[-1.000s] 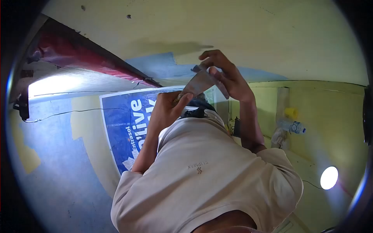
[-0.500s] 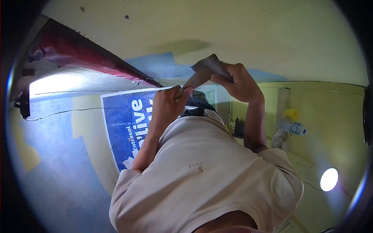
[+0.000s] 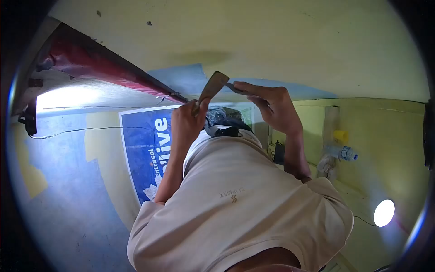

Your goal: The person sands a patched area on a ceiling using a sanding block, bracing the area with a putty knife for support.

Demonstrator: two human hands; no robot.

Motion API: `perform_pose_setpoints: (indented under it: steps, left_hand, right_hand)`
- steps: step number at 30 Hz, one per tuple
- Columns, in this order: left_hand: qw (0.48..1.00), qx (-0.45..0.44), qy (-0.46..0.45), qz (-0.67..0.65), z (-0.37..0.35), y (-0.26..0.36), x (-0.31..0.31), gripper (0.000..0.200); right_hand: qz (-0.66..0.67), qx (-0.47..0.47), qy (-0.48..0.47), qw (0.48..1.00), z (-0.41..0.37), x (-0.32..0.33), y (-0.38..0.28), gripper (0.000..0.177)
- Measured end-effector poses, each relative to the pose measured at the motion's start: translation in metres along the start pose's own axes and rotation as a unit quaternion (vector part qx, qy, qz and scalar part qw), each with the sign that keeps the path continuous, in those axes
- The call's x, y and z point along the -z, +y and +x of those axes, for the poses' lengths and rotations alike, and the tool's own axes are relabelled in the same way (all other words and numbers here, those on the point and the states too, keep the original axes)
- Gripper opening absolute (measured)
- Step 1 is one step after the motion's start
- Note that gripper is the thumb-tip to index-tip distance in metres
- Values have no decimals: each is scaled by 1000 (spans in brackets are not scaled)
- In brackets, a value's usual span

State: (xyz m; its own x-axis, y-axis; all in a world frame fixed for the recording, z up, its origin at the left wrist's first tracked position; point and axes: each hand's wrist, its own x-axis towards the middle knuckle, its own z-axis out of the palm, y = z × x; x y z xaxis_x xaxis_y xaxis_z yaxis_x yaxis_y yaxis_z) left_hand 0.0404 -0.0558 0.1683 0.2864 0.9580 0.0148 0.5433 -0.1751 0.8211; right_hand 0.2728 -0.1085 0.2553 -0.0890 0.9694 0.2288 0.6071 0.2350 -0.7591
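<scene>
Left hand (image 3: 186, 123) grips scraper (image 3: 212, 87), right hand (image 3: 272, 106) touches it

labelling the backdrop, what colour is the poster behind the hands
Blue poster, white lettering; head view.

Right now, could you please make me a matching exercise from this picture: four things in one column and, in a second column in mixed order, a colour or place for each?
Things
1. scraper
2. poster
3. bottle
4. lamp

Descriptions
A. blue with white letters
B. glowing white, at the lower right
C. handle in the left hand, right hand touching the blade
D. clear, at the right by the yellow wall

Pairs: 1-C, 2-A, 3-D, 4-B
</scene>
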Motion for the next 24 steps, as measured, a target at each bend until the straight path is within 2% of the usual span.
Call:
perform_pose_setpoints:
  steps: [4, 8, 11, 14, 18, 21, 22, 24]
  left_hand:
    - [999, -22, -26, 16, -4, 5, 2, 45]
    - [996, -56, -1, 71, -2, 2, -1, 47]
    - [999, -1, -2, 51, -3, -12, 1, 39]
    - [999, -9, -20, 42, -3, -6, 5, 39]
    - [998, -15, -32, 55, -5, -1, 8, 47]
    - [997, -28, -41, 66, -8, -5, 10, 47]
    - [996, -39, -43, 70, -10, -5, 10, 48]
    - [996, -44, -58, 54, -13, 0, 7, 49]
  right_hand:
    - [-10, -23, 83, 996, 9, -9, 5, 32]
    - [-30, -1, 24, 999, 9, -23, 1, 35]
    - [0, -47, -45, 998, -3, -4, 12, 40]
    - [13, -55, 16, 998, -2, -8, 18, 44]
    - [-26, 15, 74, 997, 5, -18, 3, 42]
    - [-19, -56, 110, 992, 2, -12, -4, 43]
    - [0, -70, 115, 991, 4, -13, -3, 44]
    - [-19, -15, 74, 997, 5, -27, 3, 45]
